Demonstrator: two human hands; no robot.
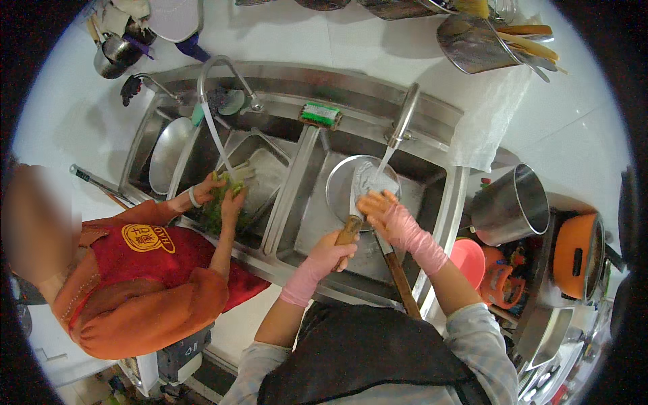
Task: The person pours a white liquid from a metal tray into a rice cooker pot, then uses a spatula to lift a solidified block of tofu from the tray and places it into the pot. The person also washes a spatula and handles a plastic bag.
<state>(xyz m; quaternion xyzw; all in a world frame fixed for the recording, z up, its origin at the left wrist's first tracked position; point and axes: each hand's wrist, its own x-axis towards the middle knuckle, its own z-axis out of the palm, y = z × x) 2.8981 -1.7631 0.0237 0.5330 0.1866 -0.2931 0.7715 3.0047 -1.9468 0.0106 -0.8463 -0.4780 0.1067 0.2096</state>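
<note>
My left hand [331, 253], in a thin pinkish glove, grips the thick wooden handle of a broad-bladed knife [357, 182], apparently a cleaver. Its blade points away from me over the right sink basin [316, 212]. Water from the right faucet [406, 114] runs down at the blade. My right hand [387, 215], gloved too, lies flat beside the blade with fingers extended; whether it touches the metal I cannot tell. Beneath the blade is a round metal bowl or ladle head [338, 190]. A long wooden handle [400, 283] slants from there over the sink's front edge.
To my left, a co-worker [152, 268] rinses leafy greens [223, 205] under the left faucet [202, 86]. A scrub sponge [320, 114] sits on the divider's back end. Right of the sink stand a steel pot [511, 202], a pink basin [466, 263] and an orange pot [577, 255].
</note>
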